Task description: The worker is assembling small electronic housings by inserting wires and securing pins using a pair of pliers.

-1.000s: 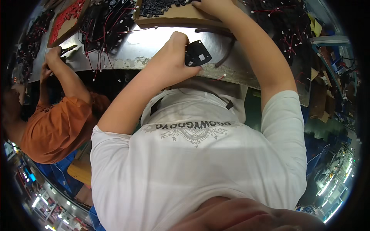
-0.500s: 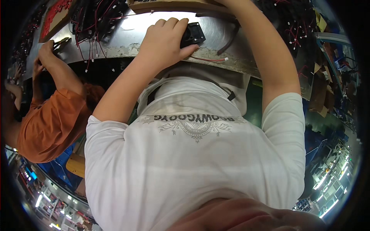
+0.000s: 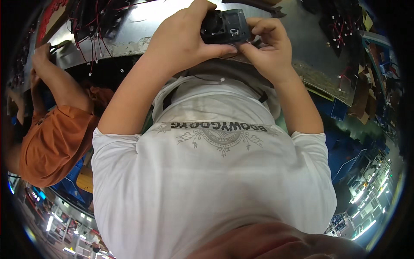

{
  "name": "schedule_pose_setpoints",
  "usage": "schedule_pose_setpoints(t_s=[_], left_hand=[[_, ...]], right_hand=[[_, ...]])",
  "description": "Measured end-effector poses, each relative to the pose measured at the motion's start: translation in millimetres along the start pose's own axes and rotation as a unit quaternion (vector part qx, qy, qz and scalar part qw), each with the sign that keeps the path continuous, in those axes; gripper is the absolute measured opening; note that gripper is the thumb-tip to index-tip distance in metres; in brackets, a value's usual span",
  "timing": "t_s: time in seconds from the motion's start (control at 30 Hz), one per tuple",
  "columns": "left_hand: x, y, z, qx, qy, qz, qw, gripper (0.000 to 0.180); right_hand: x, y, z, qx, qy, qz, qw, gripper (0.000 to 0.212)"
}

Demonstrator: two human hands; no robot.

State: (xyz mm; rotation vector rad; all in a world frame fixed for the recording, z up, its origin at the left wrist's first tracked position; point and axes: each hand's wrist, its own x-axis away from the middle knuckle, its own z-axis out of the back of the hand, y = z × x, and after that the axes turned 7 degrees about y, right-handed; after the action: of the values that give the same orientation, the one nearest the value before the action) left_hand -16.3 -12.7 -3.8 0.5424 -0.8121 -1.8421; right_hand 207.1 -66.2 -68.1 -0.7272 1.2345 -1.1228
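Note:
My left hand (image 3: 183, 36) is closed round a small black cooling fan (image 3: 212, 22), its thumb along the lower edge. Against the fan's right side sits a dark square plastic piece (image 3: 235, 26) with a small pale mark; whether it is part of the fan I cannot tell. My right hand (image 3: 271, 49) pinches this piece at its right end, thumb at the lower corner and the other fingers curled. Both hands are just above the table's near edge. A thin lead with a white plug (image 3: 222, 79) hangs below them, over my shirt.
The metal table (image 3: 297, 41) has a worn near edge. Bundles of red and black wires (image 3: 92, 34) hang over it at left, and more wired parts (image 3: 340, 30) lie at right. A dark strip (image 3: 263, 7) lies beyond my hands. At left a co-worker in an orange shirt (image 3: 58, 144) works.
My right hand has come back from the box at the far side to the fan. My left hand has lifted and turned the fan, and the dark square piece now shows at its right.

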Motion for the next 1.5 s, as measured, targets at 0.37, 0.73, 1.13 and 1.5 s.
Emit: schedule_pose_setpoints(t_s=[0.37, 0.73, 1.13, 1.5], left_hand=[[-16.3, -24.6, -11.3, -0.098, 0.007, -0.142, 0.985, 0.056], [-5.2, -21.4, -11.2, 0.001, 0.119, -0.124, 0.985, 0.063], [-4.0, -21.9, -13.7, -0.035, 0.064, -0.119, 0.990, 0.071], [-13.8, -32.4, -9.8, -0.159, 0.013, -0.215, 0.963, 0.070]], right_hand=[[-9.9, -1.4, -7.2, 0.249, -0.060, -0.071, 0.964, 0.043], [-9.9, 4.0, -2.0, 0.322, -0.061, -0.006, 0.945, 0.051], [-1.3, 0.9, -7.0, 0.250, 0.024, 0.070, 0.965, 0.063], [-34.4, -45.6, 6.3, 0.235, -0.133, -0.099, 0.958, 0.040]])
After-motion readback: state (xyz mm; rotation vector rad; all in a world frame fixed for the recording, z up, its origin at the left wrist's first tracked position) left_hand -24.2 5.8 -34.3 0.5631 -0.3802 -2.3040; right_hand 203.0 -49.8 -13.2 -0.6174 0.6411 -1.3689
